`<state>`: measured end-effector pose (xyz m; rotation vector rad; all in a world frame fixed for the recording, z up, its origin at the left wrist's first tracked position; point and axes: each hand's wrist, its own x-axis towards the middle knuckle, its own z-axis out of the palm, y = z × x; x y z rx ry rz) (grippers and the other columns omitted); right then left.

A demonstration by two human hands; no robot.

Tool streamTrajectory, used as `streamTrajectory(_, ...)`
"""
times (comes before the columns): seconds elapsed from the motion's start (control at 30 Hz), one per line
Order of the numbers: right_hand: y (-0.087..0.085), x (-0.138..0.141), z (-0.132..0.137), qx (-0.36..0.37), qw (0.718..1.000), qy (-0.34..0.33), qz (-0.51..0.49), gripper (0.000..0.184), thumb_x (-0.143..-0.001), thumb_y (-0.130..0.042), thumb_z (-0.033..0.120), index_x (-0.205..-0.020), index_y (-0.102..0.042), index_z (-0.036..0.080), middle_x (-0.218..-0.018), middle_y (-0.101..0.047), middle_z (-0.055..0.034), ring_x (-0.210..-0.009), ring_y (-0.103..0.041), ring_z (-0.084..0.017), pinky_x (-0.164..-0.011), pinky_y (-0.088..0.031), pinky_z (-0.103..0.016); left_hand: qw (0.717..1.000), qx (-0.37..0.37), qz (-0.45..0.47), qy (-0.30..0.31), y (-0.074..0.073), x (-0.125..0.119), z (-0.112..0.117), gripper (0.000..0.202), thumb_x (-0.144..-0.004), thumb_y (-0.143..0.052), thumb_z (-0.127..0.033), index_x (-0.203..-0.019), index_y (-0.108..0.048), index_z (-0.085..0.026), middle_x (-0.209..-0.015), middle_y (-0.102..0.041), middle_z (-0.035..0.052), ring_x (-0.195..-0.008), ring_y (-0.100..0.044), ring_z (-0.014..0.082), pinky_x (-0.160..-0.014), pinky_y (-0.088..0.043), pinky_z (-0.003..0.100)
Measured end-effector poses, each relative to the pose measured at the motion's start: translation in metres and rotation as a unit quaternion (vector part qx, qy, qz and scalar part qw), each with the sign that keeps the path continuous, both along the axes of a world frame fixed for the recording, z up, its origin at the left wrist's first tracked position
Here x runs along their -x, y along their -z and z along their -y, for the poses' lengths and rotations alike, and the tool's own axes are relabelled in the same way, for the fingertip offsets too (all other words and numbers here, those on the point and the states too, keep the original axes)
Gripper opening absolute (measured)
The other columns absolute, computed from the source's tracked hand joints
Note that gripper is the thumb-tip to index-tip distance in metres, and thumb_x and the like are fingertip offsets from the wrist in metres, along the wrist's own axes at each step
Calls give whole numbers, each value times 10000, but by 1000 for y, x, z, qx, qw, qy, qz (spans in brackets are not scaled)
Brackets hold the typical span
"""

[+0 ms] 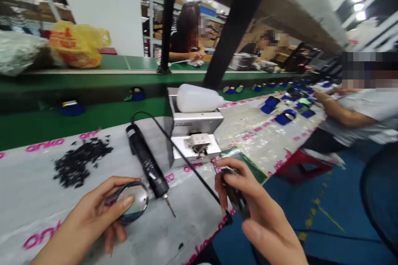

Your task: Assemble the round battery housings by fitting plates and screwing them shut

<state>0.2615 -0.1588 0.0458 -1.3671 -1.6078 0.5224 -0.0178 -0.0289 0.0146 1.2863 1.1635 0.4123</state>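
My left hand (90, 219) is closed round a round glass lens in a dark rim (134, 201), held at the table's near edge. My right hand (251, 207) is wrapped round a dark flat part (238, 203) just off the table's corner. Between the hands lies a black electric screwdriver (146, 161) on the plastic-covered table (27, 198), its bit pointing toward me and its cable (186, 161) running past my right hand. Behind it stands a small metal fixture (194, 136) with a white plastic bottle (199, 98) lying on top.
A heap of small black pieces (79, 163) lies at the left. A green conveyor (93, 116) carries blue parts (281, 109). A yellow bag (77, 45) sits on the far shelf. Other people work across the belt and at my right (357, 107). A red stool (306, 163) stands below.
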Motion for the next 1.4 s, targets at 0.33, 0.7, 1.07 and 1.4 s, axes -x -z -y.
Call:
streamTrajectory(0.33, 19, 86, -66, 11, 966, -27, -258, 359, -809, -794, 403, -769, -484, 226, -725, -532, 18, -675, -655, -154, -566, -570, -237, 999, 27, 40, 20, -8, 16, -2, 318, -867, -664, -449, -1061, -571, -214, -538, -561, -68, -438, -553, 114, -362, -380, 144)
streamTrajectory(0.7, 6, 76, -61, 147, 962, -138, -186, 549, -822, -658, 621, -1301, -550, 373, -1156, -657, -128, -1041, -668, -322, -777, -615, -494, 999, 38, 11, 25, -7, 17, 3, 254, -875, -596, -433, -998, -453, -262, -525, -504, -89, -469, -567, 147, -358, -370, 160)
streamTrajectory(1.07, 14, 95, -63, 4, 997, -78, -18, 613, -735, -840, 388, -1278, -577, 277, -1205, -621, -137, -1200, -572, -352, -959, -541, -522, 996, 86, 17, 23, -8, 20, -2, 280, -840, -635, -415, -944, -424, -264, -595, -549, -86, -471, -523, 111, -372, -297, 150)
streamTrajectory(1.4, 36, 86, -59, 5, 991, -133, 11, 663, -845, -602, 17, -1443, -457, 263, -1506, -379, -109, -1374, -425, -280, -1125, -423, -425, 997, 71, 21, -6, -9, 18, -1, 243, -811, -650, -341, -918, -449, -256, -507, -484, -117, -444, -476, 90, -433, -339, 166)
